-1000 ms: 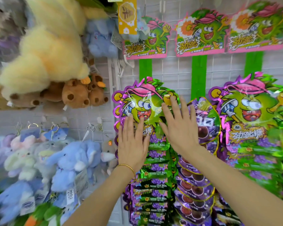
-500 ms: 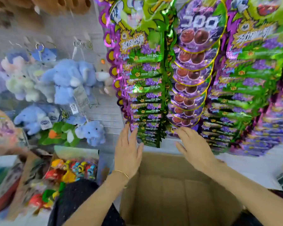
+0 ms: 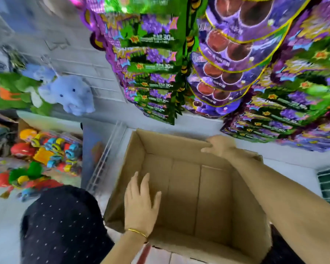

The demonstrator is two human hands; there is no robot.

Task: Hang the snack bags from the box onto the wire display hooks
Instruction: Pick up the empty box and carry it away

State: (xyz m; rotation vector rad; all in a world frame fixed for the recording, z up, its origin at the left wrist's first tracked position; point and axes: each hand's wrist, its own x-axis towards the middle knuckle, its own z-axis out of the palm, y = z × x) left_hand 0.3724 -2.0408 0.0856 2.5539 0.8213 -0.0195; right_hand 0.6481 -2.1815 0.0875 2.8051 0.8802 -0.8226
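Observation:
The brown cardboard box stands open below me, and I see only bare cardboard inside it. My left hand hovers with straight fingers over the box's left inner wall and holds nothing. Over at the box's far rim lies my right hand, fingers pointing left, holding no bag. Above the box hang stacked snack bags: a green column, a purple column and more green and purple ones at the right. The hooks are hidden behind the bags.
A blue plush elephant hangs at the left on the white wall panel. Colourful packaged toys lie at the lower left. A white wire rack leans beside the box. My dark dotted clothing fills the bottom left.
Both hands have come down from the hanging bags to the box. The view has tilted down from the display to the box's inside.

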